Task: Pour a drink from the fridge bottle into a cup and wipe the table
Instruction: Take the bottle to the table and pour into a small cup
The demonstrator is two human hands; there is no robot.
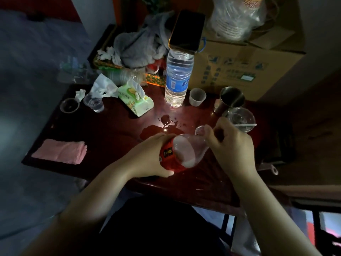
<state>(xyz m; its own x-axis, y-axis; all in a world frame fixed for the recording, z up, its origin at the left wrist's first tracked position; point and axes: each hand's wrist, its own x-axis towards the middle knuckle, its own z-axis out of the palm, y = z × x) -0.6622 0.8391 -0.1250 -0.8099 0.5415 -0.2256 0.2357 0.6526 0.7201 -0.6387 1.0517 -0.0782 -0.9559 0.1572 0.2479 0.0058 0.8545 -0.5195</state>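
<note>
A drink bottle with a red label (181,154) lies tilted over the dark red table (110,141), its neck toward the right. My left hand (147,156) grips its labelled body. My right hand (230,143) is closed at the bottle's neck, beside a small clear cup (200,130); whether it holds the cap or the cup is unclear. A puddle of liquid (158,129) lies on the table just beyond the bottle. A folded pink cloth (60,151) rests at the table's left front.
A tall water bottle (177,78) with a phone on top stands mid-table. Around it are a white cup (197,97), a steel cup (229,100), a clear cup with a stick (240,119), a tissue pack (135,100), small clear cups and a cardboard box (245,65).
</note>
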